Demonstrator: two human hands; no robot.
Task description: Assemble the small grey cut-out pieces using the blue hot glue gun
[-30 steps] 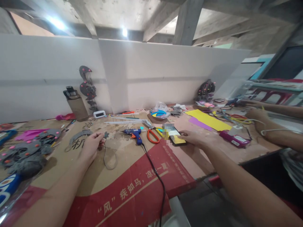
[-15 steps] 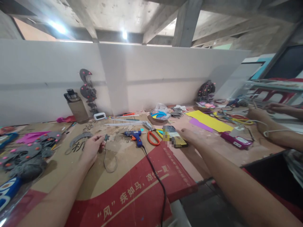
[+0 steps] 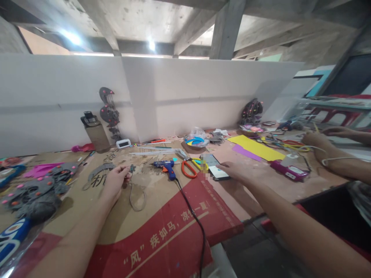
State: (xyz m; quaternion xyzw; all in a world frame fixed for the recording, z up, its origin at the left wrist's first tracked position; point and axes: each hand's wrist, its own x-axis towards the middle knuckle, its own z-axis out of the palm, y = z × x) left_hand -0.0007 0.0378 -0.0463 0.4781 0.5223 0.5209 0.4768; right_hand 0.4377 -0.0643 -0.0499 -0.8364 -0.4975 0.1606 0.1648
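Note:
My left hand [image 3: 114,181] rests on the cardboard-covered table [image 3: 162,208] and pinches a small dark grey piece [image 3: 131,168] from which a thin wire loop [image 3: 136,197] trails. My right hand [image 3: 236,171] lies over the right edge of a smartphone [image 3: 216,169] with a lit screen, fingers stretched toward it. Between the hands lie a blue glue gun [image 3: 166,167] with a black cord [image 3: 193,220] and orange-handled scissors [image 3: 188,168].
Grey foam shapes with pink dots [image 3: 31,189] lie at the left. A bottle [image 3: 95,133], a bowl [image 3: 196,139] and yellow and purple sheets [image 3: 255,148] stand further back. Another person's hands [image 3: 315,144] work at the right beside a magenta device [image 3: 288,170]. A white wall closes off the back.
The phone's screen changed from yellow to white under my right hand, which stays at the phone. My left hand keeps its pinch on the small piece. The view shifted slightly.

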